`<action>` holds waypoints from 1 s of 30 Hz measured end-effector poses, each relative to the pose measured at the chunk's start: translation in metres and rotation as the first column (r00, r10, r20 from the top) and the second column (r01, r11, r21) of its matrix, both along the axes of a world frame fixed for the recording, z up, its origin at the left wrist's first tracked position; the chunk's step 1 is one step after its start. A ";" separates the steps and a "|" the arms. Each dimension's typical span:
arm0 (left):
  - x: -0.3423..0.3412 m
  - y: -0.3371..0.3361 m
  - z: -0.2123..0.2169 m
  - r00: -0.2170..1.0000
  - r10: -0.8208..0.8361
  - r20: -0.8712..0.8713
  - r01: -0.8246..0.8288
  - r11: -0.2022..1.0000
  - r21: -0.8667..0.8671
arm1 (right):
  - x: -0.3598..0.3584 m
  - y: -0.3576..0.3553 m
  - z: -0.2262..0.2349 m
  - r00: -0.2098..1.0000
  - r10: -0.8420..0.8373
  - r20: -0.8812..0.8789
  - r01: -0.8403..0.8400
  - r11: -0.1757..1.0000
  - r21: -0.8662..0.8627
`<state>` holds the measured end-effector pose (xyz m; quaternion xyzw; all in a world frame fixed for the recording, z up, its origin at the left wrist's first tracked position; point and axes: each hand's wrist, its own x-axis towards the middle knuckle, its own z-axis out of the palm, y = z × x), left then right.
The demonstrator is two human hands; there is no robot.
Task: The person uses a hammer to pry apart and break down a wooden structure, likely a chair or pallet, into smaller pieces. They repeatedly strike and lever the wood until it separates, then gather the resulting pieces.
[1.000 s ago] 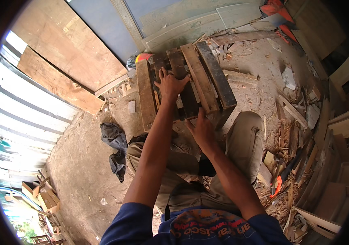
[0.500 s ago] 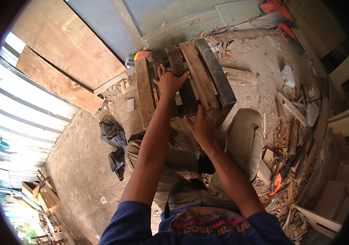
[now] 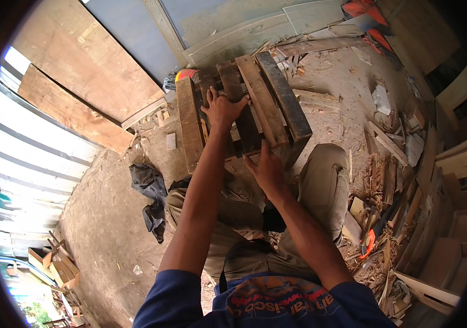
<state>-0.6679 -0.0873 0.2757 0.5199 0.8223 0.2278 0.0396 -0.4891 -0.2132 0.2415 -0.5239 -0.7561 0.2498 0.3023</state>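
Note:
A weathered wooden pallet frame made of dark slats stands in front of my knees on the dirt floor. My left hand presses flat on the slats near the middle, fingers spread. My right hand grips the near edge of the frame, lower down. I sit or crouch with my legs in tan trousers on either side of it.
Large plywood sheets lean against the corrugated wall at left. A dark rag lies on the floor. Wood scraps and offcuts pile up at right, with an orange-handled tool among them. A grey wall panel stands behind.
The view has shifted slightly; my left hand has slid a little along the slats while my right hand stays on the near edge. The pallet frame has barely moved.

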 end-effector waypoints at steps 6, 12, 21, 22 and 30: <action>-0.002 -0.003 -0.002 1.000 0.010 0.007 -0.010 1.000 -0.011 | 0.018 -0.006 0.008 0.998 0.012 -0.060 -0.017 0.997 -0.079; 0.005 0.003 -0.003 1.000 -0.013 -0.010 0.013 1.000 -0.005 | 0.049 0.025 -0.032 0.904 -0.252 -0.346 0.130 0.931 -0.340; -0.021 0.002 -0.025 0.985 -0.069 0.157 0.026 0.964 0.264 | 0.033 0.045 -0.018 0.580 -0.506 -0.639 -0.058 0.757 -0.651; -0.025 0.001 -0.027 0.981 -0.100 0.166 0.048 0.955 0.294 | 0.030 0.043 -0.011 0.578 -0.496 -0.648 -0.062 0.766 -0.640; 0.004 -0.039 -0.028 0.963 -0.270 0.007 0.267 0.957 0.116 | 0.018 0.053 -0.030 0.550 -0.515 -0.657 0.148 0.835 -0.530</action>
